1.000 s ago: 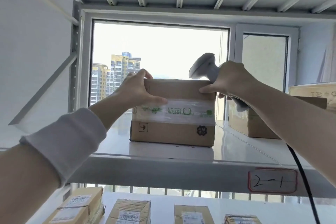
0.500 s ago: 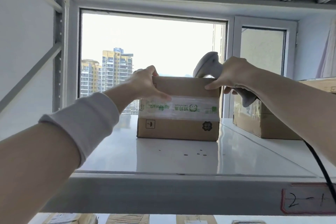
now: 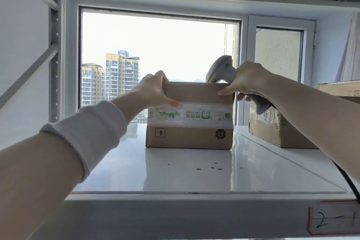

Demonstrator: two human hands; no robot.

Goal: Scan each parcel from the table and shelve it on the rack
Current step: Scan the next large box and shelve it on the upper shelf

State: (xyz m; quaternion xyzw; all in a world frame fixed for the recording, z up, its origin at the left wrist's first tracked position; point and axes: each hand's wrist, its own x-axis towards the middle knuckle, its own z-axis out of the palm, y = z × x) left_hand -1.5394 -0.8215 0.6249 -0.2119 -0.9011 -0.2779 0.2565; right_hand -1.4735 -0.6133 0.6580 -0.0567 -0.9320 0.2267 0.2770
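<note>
Now parcel (image 3: 189,136) on rack shelf (image 3: 175,177); left grip (image 3: 153,91) clasps top corner, right grip (image 3: 249,80) curled round scanner (image 3: 220,68) (thumb touching parcel).

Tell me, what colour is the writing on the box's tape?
Green, printed on clear tape across the brown box, seen in the head view.

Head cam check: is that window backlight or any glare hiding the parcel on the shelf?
Head view: the window sky is blown out white, yet the parcel front is readable; the glossy shelf carries soft reflections, no harsh glare; no motion blur; wide-angle bowing at the edges.
</note>
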